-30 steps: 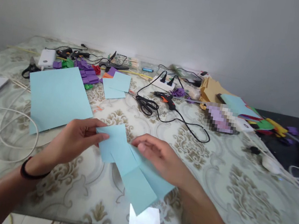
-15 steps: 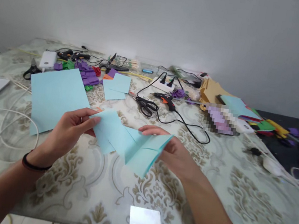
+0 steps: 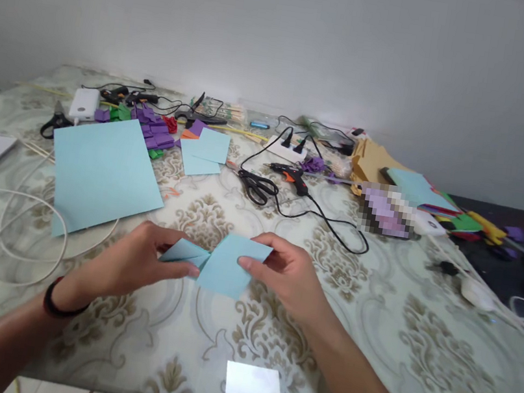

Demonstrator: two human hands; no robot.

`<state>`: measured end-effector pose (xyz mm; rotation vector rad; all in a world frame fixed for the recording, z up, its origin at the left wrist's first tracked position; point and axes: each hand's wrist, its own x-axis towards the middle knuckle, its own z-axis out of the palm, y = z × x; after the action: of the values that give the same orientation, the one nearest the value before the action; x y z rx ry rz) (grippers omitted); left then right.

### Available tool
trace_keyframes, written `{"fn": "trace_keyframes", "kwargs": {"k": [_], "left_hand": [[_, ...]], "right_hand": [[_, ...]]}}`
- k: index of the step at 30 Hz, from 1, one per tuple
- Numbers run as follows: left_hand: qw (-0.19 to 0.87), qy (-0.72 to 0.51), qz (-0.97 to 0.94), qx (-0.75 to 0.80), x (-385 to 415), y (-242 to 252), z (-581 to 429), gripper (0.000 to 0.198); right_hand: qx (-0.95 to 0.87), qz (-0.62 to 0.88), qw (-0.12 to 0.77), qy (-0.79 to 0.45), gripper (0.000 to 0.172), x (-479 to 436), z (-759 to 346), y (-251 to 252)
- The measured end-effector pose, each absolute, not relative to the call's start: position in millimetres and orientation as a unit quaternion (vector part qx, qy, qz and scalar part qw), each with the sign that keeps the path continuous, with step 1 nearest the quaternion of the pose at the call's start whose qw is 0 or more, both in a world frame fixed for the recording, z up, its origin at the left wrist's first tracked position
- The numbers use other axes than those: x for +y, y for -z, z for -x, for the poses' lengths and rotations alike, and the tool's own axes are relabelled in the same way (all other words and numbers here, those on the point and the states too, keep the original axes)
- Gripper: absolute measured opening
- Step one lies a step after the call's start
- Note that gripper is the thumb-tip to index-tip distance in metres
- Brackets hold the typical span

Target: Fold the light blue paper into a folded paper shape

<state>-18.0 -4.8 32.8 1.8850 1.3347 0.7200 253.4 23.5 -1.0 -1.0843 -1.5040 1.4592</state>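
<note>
Both my hands hold folded light blue paper pieces (image 3: 224, 266) just above the patterned glass table (image 3: 372, 318). My left hand (image 3: 134, 263) pinches the left piece between thumb and fingers, and its wrist wears a black band. My right hand (image 3: 287, 272) grips the larger square piece on the right, thumb on top. The two pieces meet and overlap between my hands.
A large light blue sheet (image 3: 101, 169) lies to the left over a white cable (image 3: 31, 227). Behind are smaller blue sheets (image 3: 204, 152), black scissors (image 3: 256, 186), a glue gun (image 3: 289, 174), a power strip (image 3: 286, 149), purple paper pieces (image 3: 154, 128) and a stack of coloured papers (image 3: 415, 193).
The long unfolded blue strips have been folded together into a compact shape. My hands came closer to each other and lowered toward the table.
</note>
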Motion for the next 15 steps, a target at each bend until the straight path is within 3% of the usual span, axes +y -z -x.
{"fn": "trace_keyframes", "kwargs": {"k": [4, 10, 15], "left_hand": [[0.307, -0.283, -0.783, 0.461, -12.6, -30.0, 12.6, 0.017], [0.105, -0.332, -0.854, 0.386, -19.1, -24.3, 6.0, 0.017], [0.072, -0.282, -0.886, 0.361, -23.3, -25.9, 1.7, 0.020]], "right_hand": [[-0.691, 0.361, 0.423, -0.462, 0.006, 15.1, -249.3, -8.1], [-0.816, 0.254, 0.442, -0.271, 0.025, 5.1, -239.5, -16.5], [-0.859, 0.237, 0.424, -0.163, 0.023, 1.7, -233.6, -12.2]]}}
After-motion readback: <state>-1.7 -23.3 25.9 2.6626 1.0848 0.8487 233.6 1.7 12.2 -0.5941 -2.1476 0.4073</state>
